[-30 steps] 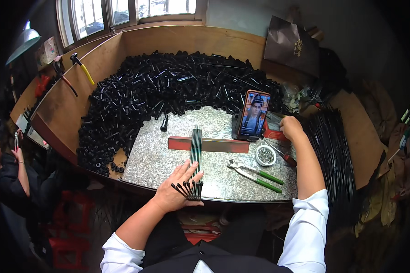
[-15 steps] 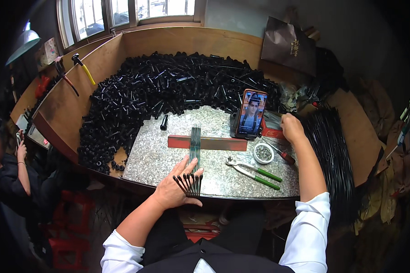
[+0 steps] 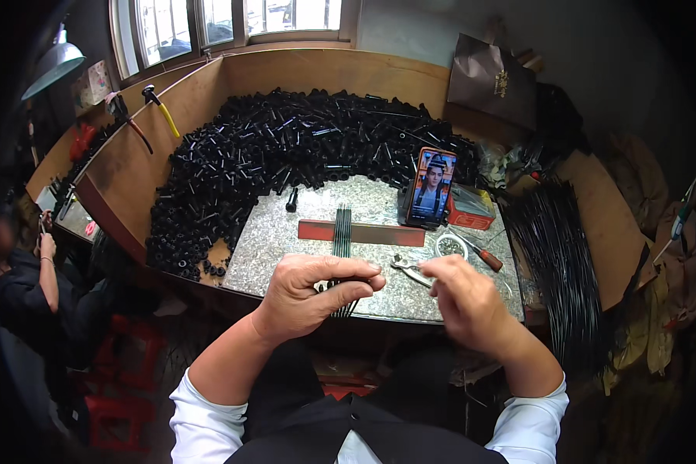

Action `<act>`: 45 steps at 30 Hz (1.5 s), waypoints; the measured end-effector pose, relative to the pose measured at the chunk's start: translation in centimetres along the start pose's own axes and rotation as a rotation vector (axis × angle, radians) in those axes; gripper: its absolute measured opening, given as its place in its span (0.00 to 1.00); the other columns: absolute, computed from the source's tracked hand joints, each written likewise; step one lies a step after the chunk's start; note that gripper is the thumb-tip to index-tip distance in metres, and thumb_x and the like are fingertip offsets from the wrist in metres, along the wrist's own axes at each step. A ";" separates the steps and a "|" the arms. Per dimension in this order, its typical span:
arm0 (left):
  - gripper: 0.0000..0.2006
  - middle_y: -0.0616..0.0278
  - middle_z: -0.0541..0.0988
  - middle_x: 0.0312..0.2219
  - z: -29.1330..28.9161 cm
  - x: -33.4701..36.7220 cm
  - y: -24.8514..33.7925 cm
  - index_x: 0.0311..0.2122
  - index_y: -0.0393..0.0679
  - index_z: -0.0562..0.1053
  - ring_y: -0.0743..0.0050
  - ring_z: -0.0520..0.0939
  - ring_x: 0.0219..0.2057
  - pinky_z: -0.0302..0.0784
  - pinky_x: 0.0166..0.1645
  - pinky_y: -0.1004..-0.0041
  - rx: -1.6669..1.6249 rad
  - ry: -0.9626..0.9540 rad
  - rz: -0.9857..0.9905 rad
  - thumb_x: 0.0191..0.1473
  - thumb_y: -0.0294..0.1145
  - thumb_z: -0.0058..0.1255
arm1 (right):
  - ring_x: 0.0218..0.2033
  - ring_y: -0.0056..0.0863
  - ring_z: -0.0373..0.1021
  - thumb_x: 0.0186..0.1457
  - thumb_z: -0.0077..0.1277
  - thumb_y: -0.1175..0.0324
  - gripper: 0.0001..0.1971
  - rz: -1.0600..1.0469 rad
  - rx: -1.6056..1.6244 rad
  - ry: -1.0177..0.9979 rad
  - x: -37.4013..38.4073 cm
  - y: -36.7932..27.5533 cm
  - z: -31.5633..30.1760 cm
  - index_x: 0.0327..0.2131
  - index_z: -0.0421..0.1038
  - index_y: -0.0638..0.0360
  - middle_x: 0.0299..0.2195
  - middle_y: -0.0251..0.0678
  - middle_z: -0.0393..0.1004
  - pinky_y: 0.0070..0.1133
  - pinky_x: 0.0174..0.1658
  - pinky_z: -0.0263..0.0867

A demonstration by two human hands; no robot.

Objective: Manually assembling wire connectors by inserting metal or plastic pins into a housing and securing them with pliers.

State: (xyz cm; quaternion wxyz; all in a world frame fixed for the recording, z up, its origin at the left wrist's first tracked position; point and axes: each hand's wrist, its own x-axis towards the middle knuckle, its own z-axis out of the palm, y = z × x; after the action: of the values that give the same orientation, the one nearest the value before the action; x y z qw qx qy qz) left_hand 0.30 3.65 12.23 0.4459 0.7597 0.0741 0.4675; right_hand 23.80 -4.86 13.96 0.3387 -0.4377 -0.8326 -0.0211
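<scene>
My left hand [image 3: 308,291] hovers over the near edge of the speckled worktop [image 3: 259,243], thumb pressed to forefinger; what they pinch is too small to make out. Beneath it, a row of thin dark rods [image 3: 342,232] lies across a flat red bar [image 3: 390,234], their near ends partly covered by the hand. To the right, my right hand [image 3: 472,301] is raised with its fingers bent inward, slightly blurred, and any object in them is hidden. It covers the handles of the pincers [image 3: 410,271]. Just beyond stands a white dish [image 3: 438,247] of small metal bits.
A phone [image 3: 433,185] leans upright beside a red box [image 3: 472,218]; a screwdriver [image 3: 489,260] lies nearby. Black tubular parts [image 3: 286,135] are heaped behind. Long black rods [image 3: 561,255] hang over the right side. Wooden boards [image 3: 325,69] wall the bench. Another person [image 3: 27,278] works at left.
My right hand has come from beside the red box toward my left hand, now covering the pincers' handles. My left hand has risen off the rods and its spread fingers have closed into a pinch.
</scene>
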 end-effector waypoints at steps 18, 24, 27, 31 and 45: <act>0.07 0.56 0.82 0.29 -0.1 -0.4 0.6 0.36 0.35 0.77 0.72 0.84 0.31 0.79 0.38 0.77 0.245 0.054 0.093 0.49 0.20 0.56 | 0.24 0.35 0.73 0.44 0.51 0.87 0.19 -0.168 -0.051 0.100 2.4 -2.9 1.1 0.42 0.71 0.64 0.27 0.42 0.73 0.24 0.24 0.69; 0.07 0.56 0.82 0.29 -0.4 -0.4 0.7 0.36 0.35 0.77 0.72 0.84 0.32 0.79 0.38 0.77 0.254 0.046 0.077 0.49 0.20 0.56 | 0.24 0.34 0.73 0.44 0.51 0.86 0.18 -0.156 -0.067 0.090 2.6 -3.1 1.1 0.42 0.71 0.63 0.27 0.42 0.73 0.24 0.23 0.69; 0.07 0.56 0.82 0.29 -0.3 -0.5 0.5 0.36 0.35 0.77 0.72 0.84 0.32 0.78 0.38 0.77 0.234 0.057 0.082 0.49 0.20 0.56 | 0.23 0.34 0.73 0.44 0.51 0.86 0.18 -0.165 -0.078 0.091 2.6 -2.9 1.1 0.42 0.72 0.63 0.27 0.42 0.73 0.23 0.23 0.69; 0.07 0.56 0.82 0.29 -0.2 -0.5 0.7 0.36 0.35 0.77 0.72 0.84 0.32 0.78 0.37 0.77 0.243 0.059 0.080 0.50 0.21 0.56 | 0.23 0.33 0.72 0.43 0.52 0.86 0.19 -0.166 -0.112 0.086 2.6 -3.3 0.8 0.42 0.72 0.63 0.27 0.42 0.73 0.23 0.24 0.68; 0.09 0.57 0.82 0.29 -0.6 -0.6 0.1 0.35 0.37 0.78 0.71 0.84 0.31 0.79 0.36 0.76 0.238 -0.049 0.065 0.47 0.26 0.59 | 0.29 0.36 0.69 0.43 0.52 0.87 0.16 -0.169 -0.093 0.121 2.7 -3.2 1.0 0.39 0.69 0.66 0.33 0.44 0.68 0.26 0.30 0.67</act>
State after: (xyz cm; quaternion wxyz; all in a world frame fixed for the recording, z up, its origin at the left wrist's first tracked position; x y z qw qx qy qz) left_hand -0.53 3.65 11.96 0.3386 0.8204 0.0936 0.4511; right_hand 19.88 -4.55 15.63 0.3647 -0.3789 -0.8428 -0.1145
